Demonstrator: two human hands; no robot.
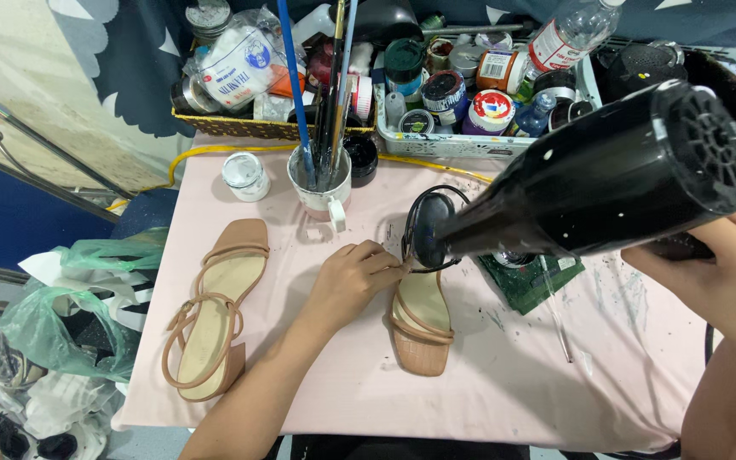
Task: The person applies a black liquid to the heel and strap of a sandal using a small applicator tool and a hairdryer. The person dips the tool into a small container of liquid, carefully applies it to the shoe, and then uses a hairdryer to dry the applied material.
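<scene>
My left hand (353,277) rests on the heel end of a tan strappy sandal (420,322) lying on the pink table cover (504,375), fingers closed around its edge. My right hand (709,273) grips the handle of a black hair dryer (589,183), whose nozzle points down at the sandal's heel end, very close to my left fingers. The matching tan sandal (212,307) lies by itself to the left, heel toward me.
A white mug (321,183) of brushes and a small white jar (246,175) stand behind the sandals. Trays crowded with paint jars and bottles (462,85) line the back. A green cloth (530,277) lies under the dryer. Plastic bags (70,315) hang off the left.
</scene>
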